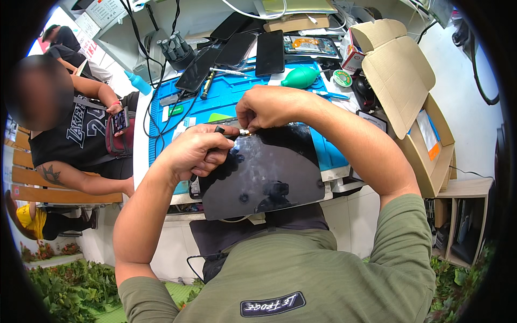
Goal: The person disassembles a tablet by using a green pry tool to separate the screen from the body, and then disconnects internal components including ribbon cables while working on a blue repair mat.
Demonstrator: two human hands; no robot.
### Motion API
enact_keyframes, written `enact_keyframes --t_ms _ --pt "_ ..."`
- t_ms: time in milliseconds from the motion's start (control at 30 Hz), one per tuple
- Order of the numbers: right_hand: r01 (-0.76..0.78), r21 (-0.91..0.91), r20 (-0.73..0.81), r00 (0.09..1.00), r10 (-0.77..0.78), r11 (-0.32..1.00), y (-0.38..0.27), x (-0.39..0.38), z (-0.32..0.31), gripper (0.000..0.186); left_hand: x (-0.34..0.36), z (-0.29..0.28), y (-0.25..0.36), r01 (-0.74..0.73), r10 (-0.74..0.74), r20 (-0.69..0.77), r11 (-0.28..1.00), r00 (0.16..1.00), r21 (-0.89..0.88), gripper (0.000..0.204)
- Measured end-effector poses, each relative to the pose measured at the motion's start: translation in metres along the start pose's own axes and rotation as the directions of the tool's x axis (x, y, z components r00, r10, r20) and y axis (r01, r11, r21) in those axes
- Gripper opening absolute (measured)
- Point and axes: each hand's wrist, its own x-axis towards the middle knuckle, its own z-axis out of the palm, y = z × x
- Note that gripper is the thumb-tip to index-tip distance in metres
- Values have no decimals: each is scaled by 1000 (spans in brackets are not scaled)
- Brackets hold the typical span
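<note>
A large glossy black panel, like a tablet screen (274, 175), lies tilted over the front edge of the bench with smudges and reflections on it. At its upper edge shows a small silvery piece (244, 132). My left hand (196, 153) is closed round a slim black tool, its dark end (219, 130) sticking up beside the thumb, and the index finger points to the silvery piece. Pinched fingers of my right hand (264, 110) come down at the same edge; what they hold, if anything, is hidden.
Beyond my hands a blue work mat (226, 97) bears several dark phones (270, 53), a green air blower (300, 77) and a yellow-black screwdriver (208, 86). An open cardboard box (401, 81) stands right. At left sits a person (81, 124) holding a phone.
</note>
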Motion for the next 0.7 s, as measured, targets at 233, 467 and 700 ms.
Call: enact_keyframes --t_ms 233,467,700 --pt "43 -4 -10 999 -43 999 8 4 3 18 -3 12 -1 -2 1 -21 999 1000 -39 59" --pt "64 12 -6 998 -64 998 8 4 2 19 -2 -2 -14 -15 24 30 968 999 -252 41" --pt "33 -14 -58 998 -34 999 7 0 1 20 2 -1 4 -351 368 -149 927 918 131 27"
